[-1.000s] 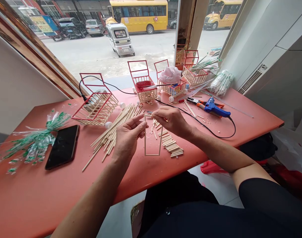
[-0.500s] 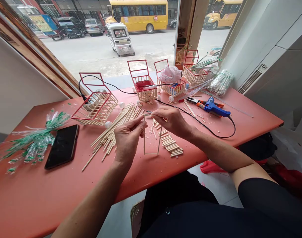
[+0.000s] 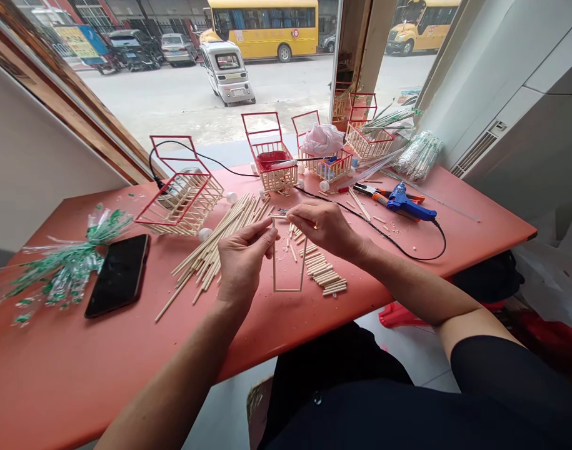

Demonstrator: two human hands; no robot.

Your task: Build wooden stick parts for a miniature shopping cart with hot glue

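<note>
A thin four-sided frame of wooden sticks (image 3: 287,290) hangs upright from my fingers, above the table. My left hand (image 3: 242,256) pinches its upper left corner between thumb and fingers. At the upper right, my right hand (image 3: 327,228) is closed on the short top stick; the fingers partly hide that corner. Long wooden sticks (image 3: 210,250) lie in a loose pile beside my left hand. Short cut sticks (image 3: 327,275) lie in a row behind and to the right of the frame.
Small stick carts stand along the back: a red-railed one (image 3: 180,206) at left, another holding a red bowl (image 3: 275,169). A blue glue gun (image 3: 410,203) with a cord and pliers (image 3: 372,190) lie at right. A phone (image 3: 117,275) lies near green-and-clear wrappers (image 3: 79,256).
Almost nothing differs. The stick frame has shifted very slightly to the right at its lower end, and both hands keep their hold.
</note>
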